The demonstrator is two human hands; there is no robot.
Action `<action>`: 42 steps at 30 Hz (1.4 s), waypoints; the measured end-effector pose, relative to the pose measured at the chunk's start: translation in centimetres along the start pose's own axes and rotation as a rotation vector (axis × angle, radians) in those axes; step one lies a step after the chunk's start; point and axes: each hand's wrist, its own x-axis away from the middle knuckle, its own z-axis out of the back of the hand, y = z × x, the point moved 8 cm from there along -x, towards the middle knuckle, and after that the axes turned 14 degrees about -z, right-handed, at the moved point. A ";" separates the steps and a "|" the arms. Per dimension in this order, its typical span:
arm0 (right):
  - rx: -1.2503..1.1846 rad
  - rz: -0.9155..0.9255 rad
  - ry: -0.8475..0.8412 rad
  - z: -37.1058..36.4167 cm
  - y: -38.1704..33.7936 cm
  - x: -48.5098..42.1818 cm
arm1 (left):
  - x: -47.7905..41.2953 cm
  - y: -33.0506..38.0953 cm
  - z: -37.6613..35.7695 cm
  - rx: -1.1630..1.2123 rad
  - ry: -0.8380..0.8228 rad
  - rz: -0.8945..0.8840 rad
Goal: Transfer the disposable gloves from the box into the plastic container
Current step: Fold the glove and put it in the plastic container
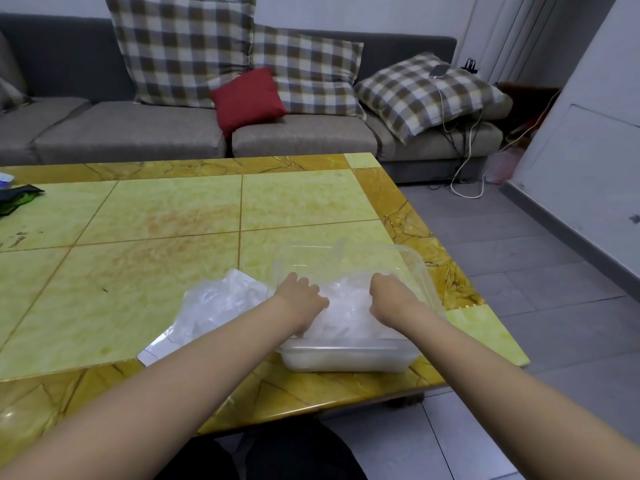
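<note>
Both hands are down inside the clear plastic container (346,360), on the heap of transparent gloves (346,306) that fills it. The left hand (304,299) is at the heap's left side, with knuckles up and fingers bent down into the film. The right hand (391,296) does the same at the right side, and a strip of gloves shows between the two. The fingertips of both hands are buried in the plastic, so I cannot tell whether they pinch the gloves or only press on them.

The container's see-through lid (346,254) stands raised behind the hands. A second loose pile of gloves (221,303) lies just to the left of the container, touching its left wall. This pile sits on a flat white piece that may be the box (156,351); only its near corner shows.

The container is near the right front corner of the table (156,220). Its front wall is close to the near edge, and its right wall is near the brown border along the right edge. A broad stretch of yellow-green top runs to the left and toward the far edge. A dark green-and-black item (17,199) lies at the far left. Grey floor tiles (536,271) lie to the right of the table, and a grey sofa (138,133) stands behind it.
</note>
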 end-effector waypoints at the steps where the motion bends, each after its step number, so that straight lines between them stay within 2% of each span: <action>1: 0.019 -0.012 0.000 0.2 0.3 0.0 | -0.1 0.0 0.0 0.023 -0.001 0.000; 5: 0.040 0.005 0.046 1.6 0.3 0.8 | -0.1 0.3 0.3 0.167 0.058 0.000; 8: -0.080 0.208 0.224 3.4 -1.8 2.7 | 0.3 0.5 1.5 0.298 0.157 0.004; 10: -0.166 0.382 0.271 3.7 -3.5 4.0 | 0.4 0.5 2.4 0.298 0.216 0.019; 13: -0.223 0.410 0.097 2.0 -4.1 3.6 | 0.5 0.0 2.8 0.193 0.248 0.077; 16: -0.026 0.365 -0.067 -0.5 -4.0 2.4 | 0.6 -1.0 1.6 0.166 0.204 0.167; 19: 0.217 0.332 -0.152 -2.7 -3.6 1.6 | 0.2 -1.4 0.6 0.177 0.136 0.189; 24: 0.368 0.271 -0.193 -3.7 -2.4 0.5 | -1.3 -0.2 -1.1 0.272 -0.009 0.124; 36: 0.338 0.185 -0.428 -2.6 -2.0 1.0 | -1.1 0.1 -2.0 0.412 -0.160 -0.013; 39: 0.336 0.273 -0.333 0.5 -4.4 3.1 | 0.3 -0.9 0.4 0.460 -0.032 -0.006; 42: 0.125 0.324 -0.077 4.0 -7.4 5.2 | 3.4 -3.0 4.3 0.443 0.378 0.084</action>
